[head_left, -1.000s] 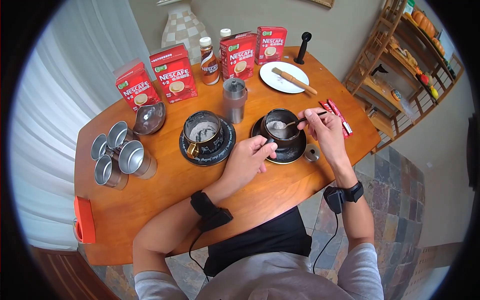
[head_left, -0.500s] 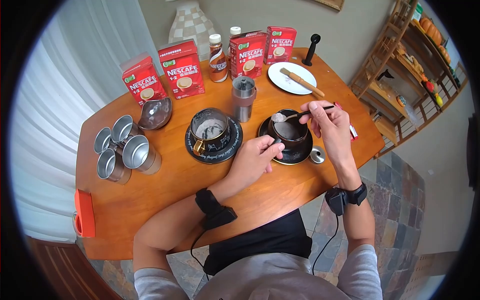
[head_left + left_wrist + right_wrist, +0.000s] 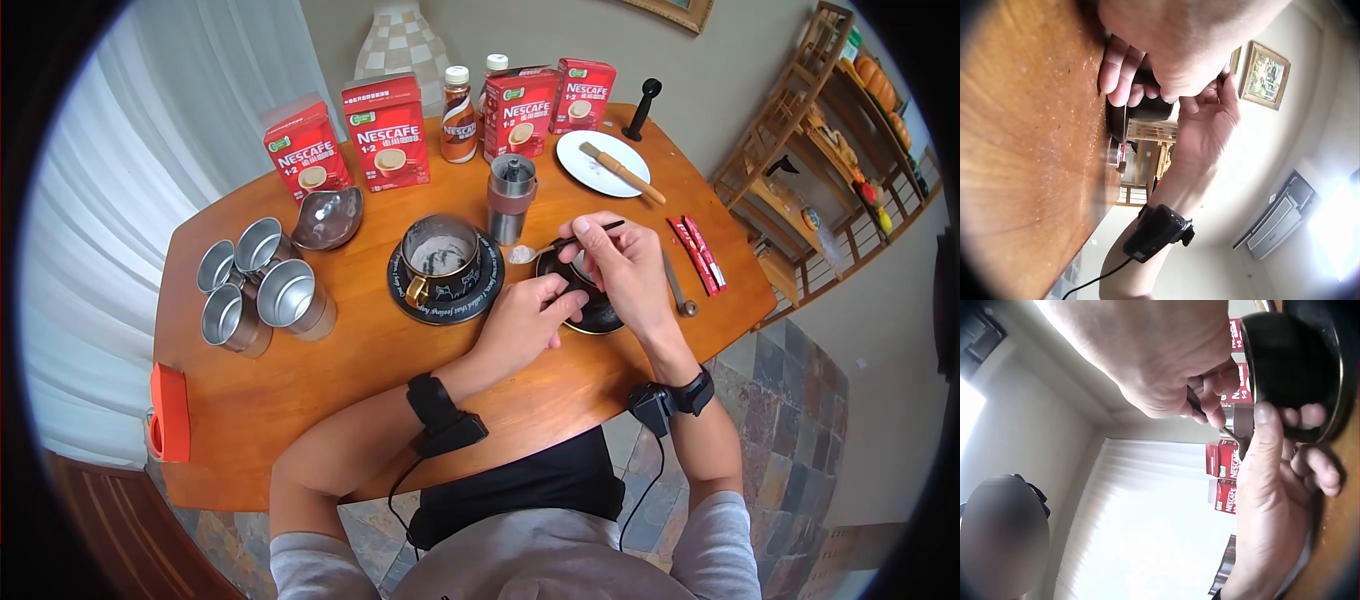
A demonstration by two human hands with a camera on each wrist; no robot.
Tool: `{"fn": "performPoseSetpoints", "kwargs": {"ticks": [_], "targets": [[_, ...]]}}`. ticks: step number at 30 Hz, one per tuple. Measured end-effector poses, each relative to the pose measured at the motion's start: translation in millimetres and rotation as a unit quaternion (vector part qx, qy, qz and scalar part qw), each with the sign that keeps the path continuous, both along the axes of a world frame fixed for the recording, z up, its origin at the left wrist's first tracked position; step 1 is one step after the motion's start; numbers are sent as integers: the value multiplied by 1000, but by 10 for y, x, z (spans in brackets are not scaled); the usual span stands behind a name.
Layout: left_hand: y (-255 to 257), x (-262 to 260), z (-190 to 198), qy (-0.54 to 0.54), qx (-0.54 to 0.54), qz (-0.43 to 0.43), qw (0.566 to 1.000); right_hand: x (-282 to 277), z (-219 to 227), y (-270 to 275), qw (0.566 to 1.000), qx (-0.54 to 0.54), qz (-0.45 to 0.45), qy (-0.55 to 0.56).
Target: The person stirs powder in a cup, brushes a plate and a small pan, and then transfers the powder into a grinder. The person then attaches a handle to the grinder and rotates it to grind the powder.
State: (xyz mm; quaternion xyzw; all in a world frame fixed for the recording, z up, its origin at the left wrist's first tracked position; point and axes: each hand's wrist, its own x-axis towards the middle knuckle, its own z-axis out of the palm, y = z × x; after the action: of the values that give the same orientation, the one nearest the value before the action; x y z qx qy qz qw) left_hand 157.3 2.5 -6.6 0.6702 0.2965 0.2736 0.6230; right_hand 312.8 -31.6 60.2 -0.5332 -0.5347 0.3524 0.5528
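My right hand (image 3: 630, 275) pinches the dark handle of a spoon (image 3: 597, 232). The spoon's bowl carries a heap of pale powder (image 3: 520, 255), held out left of the black cup (image 3: 1291, 369), between it and a second black cup (image 3: 452, 284). In the head view the right hand hides most of the first cup, which sits on a black saucer (image 3: 602, 320). My left hand (image 3: 520, 325) holds that cup at its near left side, thumb and fingers against it. The second cup, gold-handled, stands on a lettered saucer (image 3: 490, 285) with pale powder inside.
Behind the cups stands a metal coffee grinder (image 3: 512, 205). Several metal cups (image 3: 295, 300) and a dark bowl (image 3: 330, 220) stand left. Red Nescafe boxes (image 3: 390, 140) and bottles (image 3: 458, 125) line the back. Right are a white plate (image 3: 580, 175) with a brush (image 3: 625, 175) and red sachets (image 3: 697, 255).
The right hand has lifted the powder-filled spoon out of the right cup and carried it left past the rim. My left hand keeps its hold on the cup. The head view has shifted slightly.
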Motion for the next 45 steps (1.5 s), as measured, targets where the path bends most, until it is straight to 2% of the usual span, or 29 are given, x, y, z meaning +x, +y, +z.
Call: {"fn": "performPoseSetpoints", "kwargs": {"ticks": [11, 20, 29, 35, 45], "targets": [[10, -1, 3, 8, 19, -9, 1000, -78, -97, 8, 998, -5, -16, -54], [-4, 11, -35, -30, 18, 15, 999, -103, -92, -14, 984, 39, -19, -173], [6, -8, -29, -16, 31, 11, 999, -177, -16, -70, 979, 21, -12, -201], [2, -9, -15, -19, 42, 16, 999, -194, -6, -81, 964, 83, -2, -254], [-6, -17, 5, -19, 54, 17, 998, -200, 2, -106, 956, 108, -9, -272]]}}
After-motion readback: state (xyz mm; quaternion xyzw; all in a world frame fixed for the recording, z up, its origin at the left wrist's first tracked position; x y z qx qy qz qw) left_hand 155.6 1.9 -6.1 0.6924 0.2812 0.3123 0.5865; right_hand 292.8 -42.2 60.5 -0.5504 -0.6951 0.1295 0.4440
